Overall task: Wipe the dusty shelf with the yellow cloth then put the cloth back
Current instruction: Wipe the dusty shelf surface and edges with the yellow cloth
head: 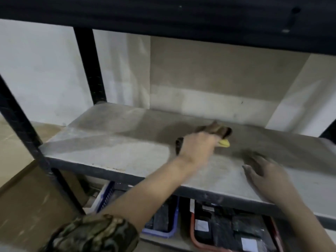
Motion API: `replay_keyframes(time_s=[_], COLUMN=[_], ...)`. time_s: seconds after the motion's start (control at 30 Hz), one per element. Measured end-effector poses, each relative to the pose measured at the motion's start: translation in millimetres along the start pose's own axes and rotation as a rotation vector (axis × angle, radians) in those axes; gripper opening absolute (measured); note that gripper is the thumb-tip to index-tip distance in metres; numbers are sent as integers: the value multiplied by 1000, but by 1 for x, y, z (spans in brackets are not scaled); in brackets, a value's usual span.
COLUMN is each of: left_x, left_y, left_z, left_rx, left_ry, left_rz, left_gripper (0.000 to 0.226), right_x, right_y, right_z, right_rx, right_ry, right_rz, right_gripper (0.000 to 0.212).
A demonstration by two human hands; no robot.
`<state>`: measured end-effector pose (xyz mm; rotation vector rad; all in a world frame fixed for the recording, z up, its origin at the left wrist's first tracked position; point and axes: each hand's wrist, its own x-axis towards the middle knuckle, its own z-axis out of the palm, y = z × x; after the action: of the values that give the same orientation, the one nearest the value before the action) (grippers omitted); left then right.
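Left hand [198, 148]: reaches in over the middle of the shelf, its grip clamped on the yellow cloth, fingers curled round it; the fingertips are smeared by motion blur.
Yellow cloth [225, 143]: mostly hidden under the left hand, only a small yellow corner pokes out on the hand's right side; it lies against the shelf board, toward the back half.
Right hand [261, 171]: palm down near the front right part of the shelf, fingers spread apart and fairly straight, holding nothing; whether it touches the board I cannot tell, it is blurred.
Shelf [112, 140]: a pale grey, dusty board in a black metal frame; lighter, powdery patches to the left and front, a darker band across the middle and right.
Frame post [90, 64]: black upright at the back left corner, another nearer one at the far left edge.
Sleeve [94, 233]: camouflage pattern, pushed up on the left forearm.
Below the shelf: a blue basket [163, 228] and, just beside it on the right, a red-rimmed tray [195, 239], both holding dark boxes with white labels.
Behind: a plain whitish wall [41, 70] and a brownish panel [218, 70].
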<state>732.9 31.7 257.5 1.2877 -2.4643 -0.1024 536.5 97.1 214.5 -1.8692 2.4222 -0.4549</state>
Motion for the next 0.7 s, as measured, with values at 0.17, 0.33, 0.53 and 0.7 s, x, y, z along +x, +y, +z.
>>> replay_keyframes(time_s=[0.17, 0.33, 0.53, 0.7], left_x=[36, 35, -8, -27], left_y=[22, -26, -183, -198], left_z=[61, 52, 8, -19], left_rx=[-50, -147, 124, 223], left_ry=[-214, -127, 121, 261], left_rz=[82, -29, -651, -806], left_gripper=[62, 47, 37, 39], right_x=[3, 4, 5, 6], right_y=[12, 15, 16, 14], right_z=[3, 4, 4, 4], right_rx=[58, 64, 62, 48], right_ry=[25, 17, 21, 22], right_rz=[38, 19, 8, 0], right_gripper=[42, 41, 41, 42])
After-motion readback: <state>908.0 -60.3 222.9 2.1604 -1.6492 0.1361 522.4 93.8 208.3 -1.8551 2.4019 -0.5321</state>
